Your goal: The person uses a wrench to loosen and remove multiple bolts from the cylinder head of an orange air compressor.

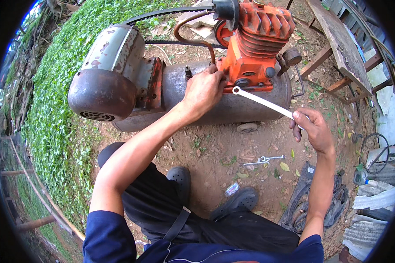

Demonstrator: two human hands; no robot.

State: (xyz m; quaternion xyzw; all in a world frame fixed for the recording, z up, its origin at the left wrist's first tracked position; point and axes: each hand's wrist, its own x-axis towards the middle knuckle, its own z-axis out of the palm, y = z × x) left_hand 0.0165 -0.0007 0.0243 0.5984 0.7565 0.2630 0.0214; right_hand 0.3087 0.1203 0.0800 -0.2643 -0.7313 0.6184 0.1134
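Note:
An orange compressor pump with cooling fins sits on a dark, rusty air tank. My left hand is at the pump's left foot, beside the lower end of a copper pipe. Its fingers are bent together, and what they pinch, if anything, is hidden. In my right hand is a long silvery wrench, gripped by one end. The wrench's ring end points left and up, just in front of the pump's base, apart from my left hand.
A worn electric motor stands on the tank's left, with a black belt running toward the pump. More wrenches lie on the dirt near my shoes. A black tray with cables lies at right, below a wooden table.

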